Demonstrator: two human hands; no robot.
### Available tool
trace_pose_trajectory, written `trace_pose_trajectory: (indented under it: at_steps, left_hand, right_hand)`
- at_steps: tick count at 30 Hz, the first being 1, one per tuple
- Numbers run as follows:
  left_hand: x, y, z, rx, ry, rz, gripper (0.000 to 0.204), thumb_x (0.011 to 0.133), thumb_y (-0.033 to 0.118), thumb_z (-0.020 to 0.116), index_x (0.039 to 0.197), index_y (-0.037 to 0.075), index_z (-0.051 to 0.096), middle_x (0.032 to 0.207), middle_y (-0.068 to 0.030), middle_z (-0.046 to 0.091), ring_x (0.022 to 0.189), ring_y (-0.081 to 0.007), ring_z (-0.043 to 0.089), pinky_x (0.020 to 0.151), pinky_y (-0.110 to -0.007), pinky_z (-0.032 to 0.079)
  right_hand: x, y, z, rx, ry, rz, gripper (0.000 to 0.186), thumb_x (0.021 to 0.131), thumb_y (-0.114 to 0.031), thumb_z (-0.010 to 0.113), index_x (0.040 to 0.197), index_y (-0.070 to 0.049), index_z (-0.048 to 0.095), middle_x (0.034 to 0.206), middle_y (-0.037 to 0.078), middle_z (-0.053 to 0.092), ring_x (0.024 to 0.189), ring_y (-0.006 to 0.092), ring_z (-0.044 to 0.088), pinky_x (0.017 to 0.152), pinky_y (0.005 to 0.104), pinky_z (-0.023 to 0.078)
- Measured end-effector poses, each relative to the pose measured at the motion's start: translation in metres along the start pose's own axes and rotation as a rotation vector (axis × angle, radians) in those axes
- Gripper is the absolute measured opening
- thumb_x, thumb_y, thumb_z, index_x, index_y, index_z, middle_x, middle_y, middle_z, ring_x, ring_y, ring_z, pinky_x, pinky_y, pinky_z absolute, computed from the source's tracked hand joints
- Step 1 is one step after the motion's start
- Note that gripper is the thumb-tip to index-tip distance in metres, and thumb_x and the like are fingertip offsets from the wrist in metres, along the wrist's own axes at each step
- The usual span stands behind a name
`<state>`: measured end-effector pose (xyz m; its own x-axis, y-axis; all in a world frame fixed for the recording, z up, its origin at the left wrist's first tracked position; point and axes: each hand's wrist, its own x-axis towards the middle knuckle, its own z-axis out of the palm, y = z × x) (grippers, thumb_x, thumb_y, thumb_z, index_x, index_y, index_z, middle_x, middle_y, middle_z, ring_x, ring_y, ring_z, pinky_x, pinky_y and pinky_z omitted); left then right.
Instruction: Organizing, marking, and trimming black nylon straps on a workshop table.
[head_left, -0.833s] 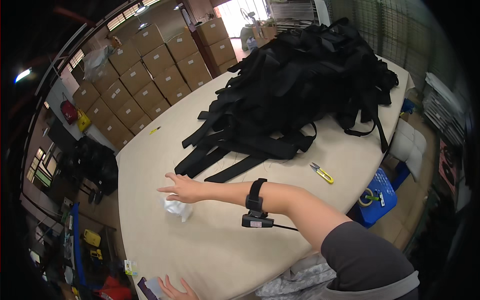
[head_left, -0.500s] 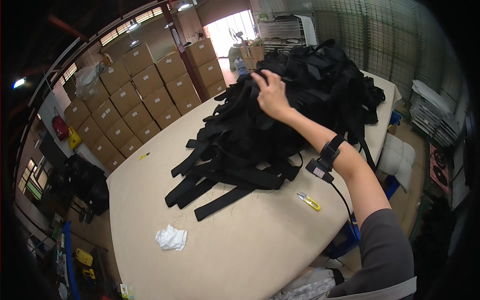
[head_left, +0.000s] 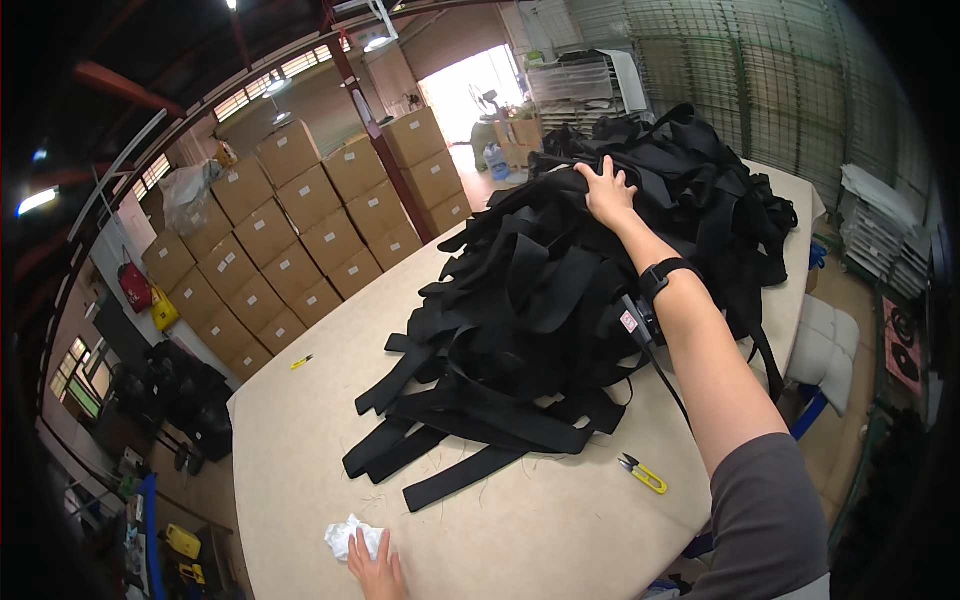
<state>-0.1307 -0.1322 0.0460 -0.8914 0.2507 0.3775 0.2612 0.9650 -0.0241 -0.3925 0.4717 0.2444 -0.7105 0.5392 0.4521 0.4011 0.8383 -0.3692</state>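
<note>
A large heap of black fabric straps (head_left: 540, 300) covers the far half of the table, its loose ends trailing toward me. My right hand (head_left: 610, 195) reaches over the top of the heap, fingers spread, lying on or just above the straps. My left hand (head_left: 378, 572) comes in at the lower edge with fingers apart. It is right beside a crumpled white tissue (head_left: 345, 535); whether the fingertips touch it, I cannot tell. Yellow-handled thread snips (head_left: 643, 474) lie on the table to the right of the strap ends.
The cream-covered table (head_left: 300, 440) has loose threads and a small yellow cutter (head_left: 302, 362) near its left edge. Stacked cardboard boxes (head_left: 265, 232) stand beyond it on the left. Pale stacked sheets (head_left: 880, 225) and a white padded bundle (head_left: 824, 345) are off the right edge.
My left hand has come into view beside the tissue. The right hand has lowered onto the heap, its fingers spreading. My view has tilted, so the table appears lower.
</note>
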Motion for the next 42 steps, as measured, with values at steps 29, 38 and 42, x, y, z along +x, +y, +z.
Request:
trace_pose_trajectory:
  at_steps: [29, 38, 42]
  left_hand:
    - [-0.056, 0.023, -0.071, -1.836, 0.031, -0.425, 0.052, 0.096, 0.038, 0.038, 0.133, 0.002, 0.037, 0.132, -0.0138, 0.044, 0.121, -0.0199, 0.042, 0.097, -0.033, 0.034]
    - [-0.067, 0.058, -0.082, -1.268, -0.035, -0.634, 0.058, 0.074, 0.031, 0.075, 0.108, -0.009, 0.051, 0.053, 0.0058, 0.04, 0.049, -0.0014, 0.036, 0.045, -0.018, 0.027]
    - [-0.101, 0.05, -0.084, -1.246, -0.068, -0.612, 0.078, 0.074, 0.03, 0.074, 0.129, -0.011, 0.036, 0.052, 0.0059, 0.035, 0.048, -0.002, 0.033, 0.045, -0.019, 0.026]
  right_hand:
    - [-0.461, -0.178, -0.053, 0.792, 0.001, -1.163, 0.055, 0.074, 0.001, 0.056, 0.125, -0.018, 0.051, 0.132, 0.008, 0.045, 0.125, 0.0283, 0.039, 0.091, 0.0608, 0.036]
    - [-0.546, -0.112, -0.029, 0.908, -0.636, -1.021, 0.075, 0.07, 0.007, 0.055, 0.138, -0.015, 0.033, 0.142, 0.021, 0.024, 0.124, 0.0384, 0.035, 0.104, 0.0466, 0.028]
    - [-0.546, -0.088, -0.055, 0.97, -0.745, -1.041, 0.076, 0.065, 0.015, 0.044, 0.136, -0.011, 0.036, 0.139, 0.02, 0.03, 0.123, 0.0372, 0.036, 0.103, 0.0435, 0.03]
